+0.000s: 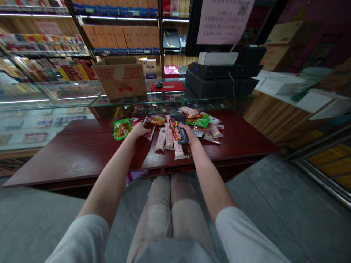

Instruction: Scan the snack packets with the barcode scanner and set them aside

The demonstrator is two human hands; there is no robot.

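My right hand (187, 133) is shut around the handle of a black handheld barcode scanner (179, 126), whose head points away from me over a heap of snack packets. My left hand (139, 130) grips the edge of a dark snack packet (149, 128) at the left of the heap. A green-edged packet (122, 128) lies further left. Several long pale sausage packets (160, 138) lie between my hands. All of this rests on a dark red wooden table (82, 160).
Behind the table stands a glass display counter (164, 99) bearing a cardboard box (119, 77), a red mat with a computer mouse (159, 85), and a black printer (222, 73). Stocked shelves (120, 36) rise behind it. My knees (161, 193) are below the table's near edge.
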